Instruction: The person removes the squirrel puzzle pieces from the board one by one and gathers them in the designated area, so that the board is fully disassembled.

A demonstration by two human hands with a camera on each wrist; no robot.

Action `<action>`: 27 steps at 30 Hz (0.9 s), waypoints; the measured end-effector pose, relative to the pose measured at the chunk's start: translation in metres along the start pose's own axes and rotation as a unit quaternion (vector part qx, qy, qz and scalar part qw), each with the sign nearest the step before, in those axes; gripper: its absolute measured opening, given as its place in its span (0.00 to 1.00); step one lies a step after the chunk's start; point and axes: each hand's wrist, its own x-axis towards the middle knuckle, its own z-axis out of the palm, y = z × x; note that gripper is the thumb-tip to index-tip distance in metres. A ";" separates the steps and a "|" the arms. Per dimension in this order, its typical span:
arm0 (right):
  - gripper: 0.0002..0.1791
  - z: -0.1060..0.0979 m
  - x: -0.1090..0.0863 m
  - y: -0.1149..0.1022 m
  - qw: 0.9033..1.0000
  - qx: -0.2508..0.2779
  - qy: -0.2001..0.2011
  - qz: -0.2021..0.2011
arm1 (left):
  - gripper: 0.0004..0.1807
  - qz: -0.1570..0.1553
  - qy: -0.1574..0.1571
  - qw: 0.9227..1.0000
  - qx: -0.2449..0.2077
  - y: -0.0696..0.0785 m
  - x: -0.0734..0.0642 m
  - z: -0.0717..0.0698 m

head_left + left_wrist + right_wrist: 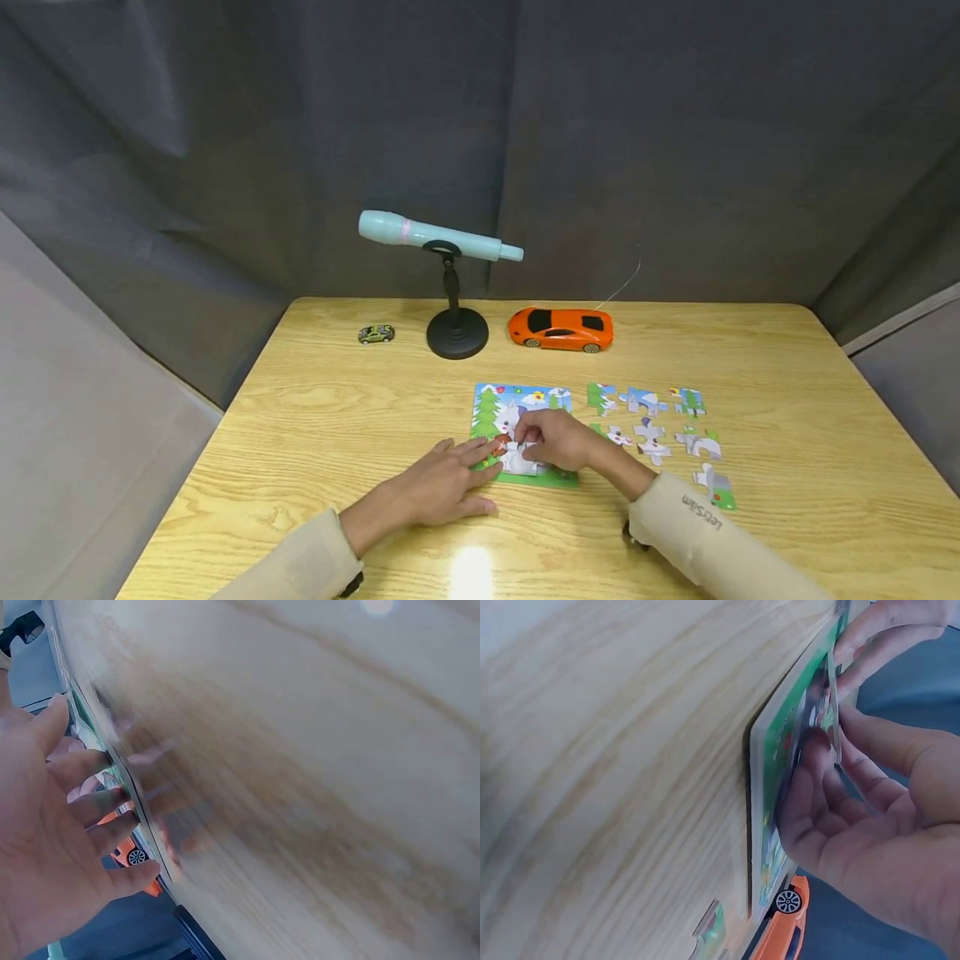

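A jigsaw puzzle board (486, 410) with a green border, trees and a white cartoon animal lies on the table in the head view. My right hand (562, 439) is over its right half, thumb and fingers pinching a mostly white puzzle piece (519, 461). Seen edge-on in the right wrist view, that puzzle piece (833, 712) is tilted up from the board. My left hand (446, 483) lies spread at the board's lower left, its fingertips at the board and beside the piece. The left wrist view shows the left hand (52, 825) with extended fingers.
Several loose puzzle pieces (651, 429) lie right of the board. Behind stand an orange toy car (561, 330), a light-blue microphone (442, 237) on a black stand (457, 333), and a small green toy car (376, 334). Dark curtain (405, 125) hangs behind the table.
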 end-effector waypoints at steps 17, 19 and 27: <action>0.06 -0.029 -0.027 0.018 0.997 0.078 -0.017 -0.016 | 0.34 -0.003 -0.009 1.000 -0.005 -0.003 0.003 0.001; 0.06 -0.034 -0.032 0.023 0.996 0.084 -0.020 -0.013 | 0.34 -0.002 -0.007 1.000 -0.005 -0.003 0.003 0.001; 0.07 -0.052 -0.056 0.044 0.995 0.090 -0.040 0.012 | 0.34 0.001 -0.005 1.000 -0.007 -0.003 0.002 0.002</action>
